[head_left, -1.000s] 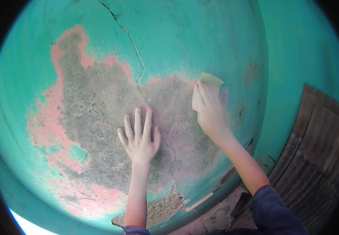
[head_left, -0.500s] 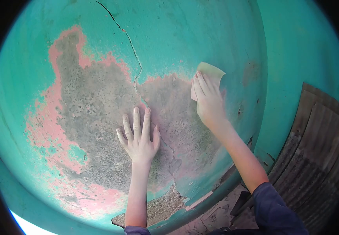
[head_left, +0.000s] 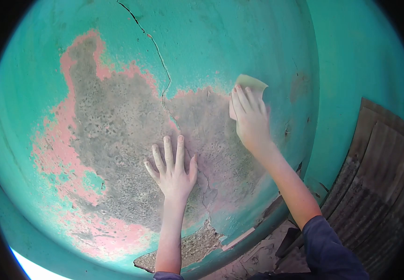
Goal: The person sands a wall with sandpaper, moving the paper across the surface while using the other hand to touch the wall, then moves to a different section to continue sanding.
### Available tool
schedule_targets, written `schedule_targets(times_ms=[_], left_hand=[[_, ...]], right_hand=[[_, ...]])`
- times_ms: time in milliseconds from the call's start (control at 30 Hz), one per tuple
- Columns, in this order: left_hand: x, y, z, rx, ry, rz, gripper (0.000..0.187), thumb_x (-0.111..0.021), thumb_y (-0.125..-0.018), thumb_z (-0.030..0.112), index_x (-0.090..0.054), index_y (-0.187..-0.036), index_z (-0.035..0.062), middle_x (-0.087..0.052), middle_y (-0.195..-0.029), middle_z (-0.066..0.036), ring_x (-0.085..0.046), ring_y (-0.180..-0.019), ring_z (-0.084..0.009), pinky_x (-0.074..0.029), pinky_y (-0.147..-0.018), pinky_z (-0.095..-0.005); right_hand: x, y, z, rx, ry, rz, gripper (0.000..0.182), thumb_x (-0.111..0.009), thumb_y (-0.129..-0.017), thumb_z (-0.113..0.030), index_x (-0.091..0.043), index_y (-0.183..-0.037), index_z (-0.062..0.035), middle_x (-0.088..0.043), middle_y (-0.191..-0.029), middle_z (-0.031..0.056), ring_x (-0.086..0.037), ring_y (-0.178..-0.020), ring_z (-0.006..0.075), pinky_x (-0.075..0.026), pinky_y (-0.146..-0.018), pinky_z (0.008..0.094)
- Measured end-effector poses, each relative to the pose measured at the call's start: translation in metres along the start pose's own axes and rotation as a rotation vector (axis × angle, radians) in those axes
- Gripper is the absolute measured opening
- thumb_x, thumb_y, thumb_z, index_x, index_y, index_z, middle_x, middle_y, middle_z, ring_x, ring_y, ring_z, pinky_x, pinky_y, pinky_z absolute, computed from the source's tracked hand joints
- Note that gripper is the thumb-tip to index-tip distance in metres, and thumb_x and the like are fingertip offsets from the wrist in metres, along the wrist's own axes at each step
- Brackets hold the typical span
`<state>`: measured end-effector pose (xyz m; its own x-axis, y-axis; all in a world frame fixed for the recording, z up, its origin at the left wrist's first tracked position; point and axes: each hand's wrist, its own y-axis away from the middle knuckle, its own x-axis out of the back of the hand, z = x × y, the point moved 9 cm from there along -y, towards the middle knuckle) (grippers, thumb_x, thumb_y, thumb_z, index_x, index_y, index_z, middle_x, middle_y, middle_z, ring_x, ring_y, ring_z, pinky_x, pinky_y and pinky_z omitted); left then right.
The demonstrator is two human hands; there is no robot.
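A green wall [head_left: 211,42] has a large bare grey patch [head_left: 113,126] edged with pink. My left hand [head_left: 174,175] lies flat on the grey patch with its fingers spread, just below a thin crack [head_left: 161,58], and holds nothing. Up and to the right, my right hand [head_left: 252,116] presses a sheet of pale yellow-green sandpaper [head_left: 254,84] against the wall, at the upper right edge of the patch. The sheet sticks out above the fingers, and part of it shows pinkish on their left side.
Corrugated sheets [head_left: 374,172] lean against the green wall at the right. Along the wall's bottom, a broken section [head_left: 192,246] shows rough grey material. Rubble and debris [head_left: 253,255] lie on the ground at the lower right.
My left hand has slid a little down and to the right on the wall. My right hand and the sheet have shifted only slightly.
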<state>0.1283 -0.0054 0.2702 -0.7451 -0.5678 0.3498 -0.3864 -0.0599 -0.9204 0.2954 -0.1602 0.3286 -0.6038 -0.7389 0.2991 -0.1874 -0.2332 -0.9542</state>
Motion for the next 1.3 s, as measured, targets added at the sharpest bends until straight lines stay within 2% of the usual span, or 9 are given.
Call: schedule_targets(times_ms=[133, 200, 300, 700, 800, 900, 1000, 1100, 1300], left_hand=[[-0.006, 0.008, 0.001, 0.016, -0.006, -0.006, 0.069, -0.057, -0.096, 0.054, -0.040, -0.158, 0.0274, -0.028, -0.167, -0.010, -0.017, -0.154, -0.0409, -0.004, -0.119, -0.0668], [-0.008, 0.011, 0.002, 0.019, -0.015, -0.008, 0.069, -0.057, -0.096, 0.054, -0.040, -0.158, 0.0273, -0.027, -0.167, -0.010, -0.016, -0.154, -0.0413, -0.004, -0.119, -0.0667], [-0.009, 0.011, 0.002, 0.021, -0.037, -0.009, 0.070, -0.057, -0.096, 0.055, -0.040, -0.158, 0.0270, -0.026, -0.168, -0.011, -0.015, -0.154, -0.0420, -0.003, -0.119, -0.0670], [-0.012, 0.014, 0.003, 0.028, -0.014, -0.042, 0.072, -0.056, -0.096, 0.056, -0.038, -0.159, 0.0270, -0.024, -0.168, -0.010, -0.014, -0.155, -0.0424, -0.002, -0.118, -0.0681], [-0.010, 0.014, 0.003, 0.028, -0.021, -0.033, 0.072, -0.056, -0.096, 0.056, -0.038, -0.159, 0.0273, -0.024, -0.169, -0.010, -0.014, -0.155, -0.0419, -0.002, -0.119, -0.0678], [-0.010, 0.013, 0.002, 0.021, -0.014, -0.034, 0.071, -0.056, -0.097, 0.057, -0.038, -0.159, 0.0270, -0.024, -0.168, -0.010, -0.014, -0.155, -0.0414, -0.001, -0.119, -0.0668], [-0.010, 0.014, 0.004, 0.022, -0.017, -0.019, 0.071, -0.056, -0.097, 0.057, -0.038, -0.159, 0.0270, -0.024, -0.168, -0.010, -0.014, -0.155, -0.0413, -0.001, -0.119, -0.0660], [-0.009, 0.014, 0.004, 0.023, -0.038, -0.007, 0.071, -0.056, -0.097, 0.057, -0.038, -0.159, 0.0272, -0.024, -0.169, -0.010, -0.013, -0.155, -0.0413, -0.001, -0.120, -0.0658], [-0.009, 0.013, 0.003, 0.026, -0.039, -0.033, 0.071, -0.056, -0.097, 0.057, -0.038, -0.159, 0.0279, -0.023, -0.169, -0.010, -0.013, -0.155, -0.0413, -0.001, -0.119, -0.0665]], right_hand=[[0.007, 0.009, -0.008, -0.069, -0.020, -0.007, 0.060, -0.049, -0.092, -0.003, -0.044, -0.151, -0.0028, -0.042, -0.159, 0.0091, -0.041, -0.145, 0.0308, -0.035, -0.115, 0.0527], [0.001, 0.025, -0.024, 0.035, 0.012, -0.076, 0.060, -0.050, -0.091, -0.003, -0.044, -0.151, -0.0021, -0.042, -0.158, 0.0094, -0.041, -0.145, 0.0313, -0.035, -0.115, 0.0526], [0.011, 0.003, -0.015, -0.009, 0.025, -0.021, 0.060, -0.051, -0.091, -0.003, -0.044, -0.151, -0.0016, -0.042, -0.158, 0.0093, -0.041, -0.144, 0.0311, -0.035, -0.114, 0.0527], [0.010, 0.002, -0.018, -0.076, 0.006, -0.020, 0.062, -0.052, -0.090, -0.002, -0.044, -0.151, -0.0021, -0.043, -0.158, 0.0091, -0.039, -0.145, 0.0323, -0.036, -0.113, 0.0538], [0.000, 0.026, -0.029, 0.012, -0.001, -0.088, 0.062, -0.052, -0.089, -0.002, -0.043, -0.151, -0.0024, -0.042, -0.158, 0.0092, -0.039, -0.145, 0.0329, -0.036, -0.114, 0.0543], [0.006, -0.003, -0.013, -0.012, -0.026, 0.007, 0.063, -0.052, -0.089, -0.001, -0.043, -0.151, -0.0027, -0.041, -0.159, 0.0097, -0.040, -0.145, 0.0328, -0.036, -0.113, 0.0554], [0.015, -0.005, -0.023, -0.112, -0.043, -0.010, 0.063, -0.052, -0.089, -0.001, -0.044, -0.151, -0.0026, -0.041, -0.159, 0.0099, -0.040, -0.145, 0.0323, -0.035, -0.114, 0.0559], [0.010, 0.019, -0.039, -0.031, -0.054, -0.069, 0.062, -0.052, -0.089, -0.001, -0.044, -0.150, -0.0018, -0.041, -0.159, 0.0100, -0.039, -0.145, 0.0326, -0.034, -0.115, 0.0560], [0.026, -0.019, -0.024, -0.136, -0.027, 0.013, 0.061, -0.053, -0.089, -0.002, -0.045, -0.149, -0.0008, -0.043, -0.158, 0.0100, -0.041, -0.144, 0.0321, -0.033, -0.115, 0.0547]])
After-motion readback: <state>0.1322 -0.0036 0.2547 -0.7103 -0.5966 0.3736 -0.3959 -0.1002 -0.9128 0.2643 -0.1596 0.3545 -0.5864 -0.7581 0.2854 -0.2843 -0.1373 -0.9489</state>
